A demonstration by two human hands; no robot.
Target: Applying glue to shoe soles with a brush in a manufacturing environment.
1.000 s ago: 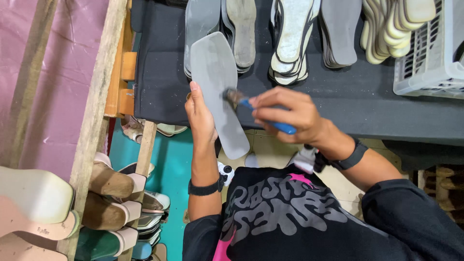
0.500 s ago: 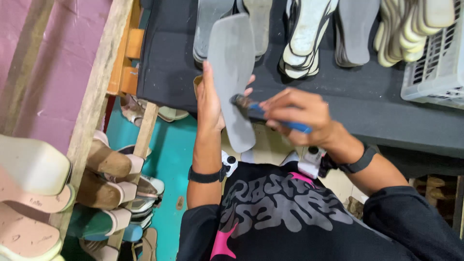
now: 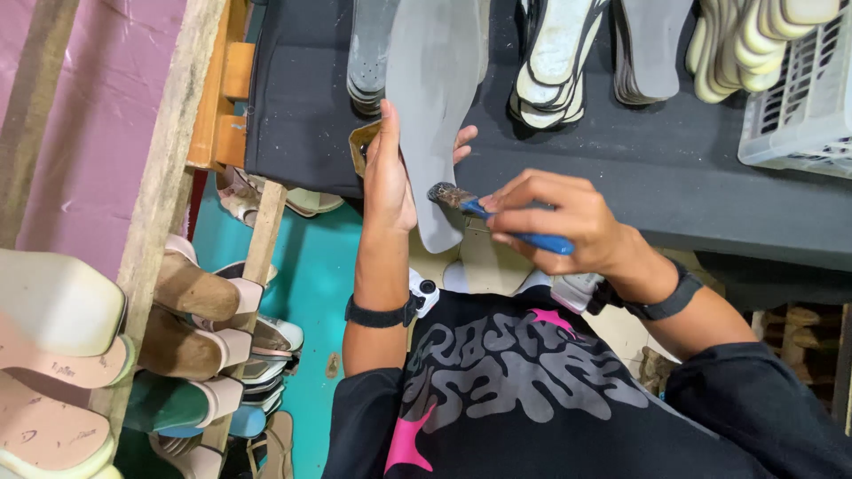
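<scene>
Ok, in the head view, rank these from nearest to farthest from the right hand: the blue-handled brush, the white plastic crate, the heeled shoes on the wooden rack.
1. Blue-handled brush: held in the right hand.
2. White plastic crate: on the dark workbench, upper right of the picture.
3. Heeled shoes: on the wooden rack, far left of the picture.

Layout relative to the desk (image 3: 674, 168): stacked soles (image 3: 555, 62) lie along its far side, a basket (image 3: 803, 98) at its right end. Over its near edge, the left hand (image 3: 390, 177) holds an insole (image 3: 439, 115); the right hand (image 3: 559, 217), just right, holds a brush (image 3: 497, 217) against it. A shoe rack (image 3: 169, 328) stands left of the desk.
</scene>
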